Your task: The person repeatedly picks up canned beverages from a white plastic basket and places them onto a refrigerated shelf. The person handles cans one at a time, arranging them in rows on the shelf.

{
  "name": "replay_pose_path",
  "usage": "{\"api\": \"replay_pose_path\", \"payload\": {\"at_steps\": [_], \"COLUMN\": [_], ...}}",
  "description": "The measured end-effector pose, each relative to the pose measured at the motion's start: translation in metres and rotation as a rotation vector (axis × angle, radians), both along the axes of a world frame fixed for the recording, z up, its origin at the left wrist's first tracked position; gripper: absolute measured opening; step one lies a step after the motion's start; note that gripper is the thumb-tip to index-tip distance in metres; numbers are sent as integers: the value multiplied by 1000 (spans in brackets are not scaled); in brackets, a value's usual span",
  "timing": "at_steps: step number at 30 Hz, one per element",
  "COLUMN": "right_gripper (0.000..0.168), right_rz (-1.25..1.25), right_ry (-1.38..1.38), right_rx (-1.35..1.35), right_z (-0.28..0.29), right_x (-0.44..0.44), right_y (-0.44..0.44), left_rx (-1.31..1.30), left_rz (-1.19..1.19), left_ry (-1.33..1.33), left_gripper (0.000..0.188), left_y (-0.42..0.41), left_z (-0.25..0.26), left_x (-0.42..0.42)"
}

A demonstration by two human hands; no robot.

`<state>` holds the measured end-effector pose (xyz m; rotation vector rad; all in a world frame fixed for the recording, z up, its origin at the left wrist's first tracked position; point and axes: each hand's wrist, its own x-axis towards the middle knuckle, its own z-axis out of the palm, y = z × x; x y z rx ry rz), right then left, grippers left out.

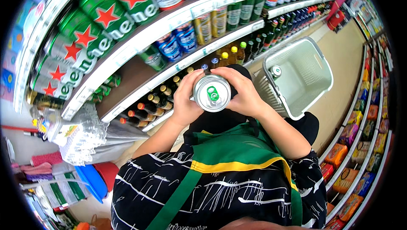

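A drinks can with a silver lid and a green pull tab is held between my two hands, its top towards me. My left hand wraps its left side, and my right hand grips the right side. Most of the can's body is hidden below the lid. To the right of my right hand stands a pale grey plastic shopping basket. One can with a green tab is inside it, near its left wall.
Ahead and left, store shelves hold green Heineken cans, blue cans and glass bottles. Packaged goods line the shelves along the right. A clear plastic bag hangs at the left shelf end, above a blue plastic item.
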<state>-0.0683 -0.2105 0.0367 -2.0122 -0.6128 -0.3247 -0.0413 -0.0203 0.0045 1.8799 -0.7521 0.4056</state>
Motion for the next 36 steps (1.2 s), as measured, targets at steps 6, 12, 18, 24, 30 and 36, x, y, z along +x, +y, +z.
{"api": "replay_pose_path", "payload": {"at_steps": [6,12,18,24,30,36], "right_gripper": [68,67,66,65,64,66], "right_rz": [144,211,193,167,98,70], "right_ry": [55,-10,-25,-9,-24,-7], "right_rx": [22,-12,-15,-23,-3,29], "right_z": [-9,-24,-34,-54,-67,-75], "right_x": [30,64,92,112,117,115], "right_y": [62,121,163,183,191,195], "left_rx": [-33,-91,-94,-69,-81,-171], "left_rz": [205,368,471,549,551,498], "left_ry": [-12,22,93,94,110,228], "left_gripper": [69,73,70,68,65,55], "left_y": [60,112,147,164,167,169], "left_z": [-8,-25,-42,-67,-77,-77], "left_x": [0,16,43,66,83,99]}}
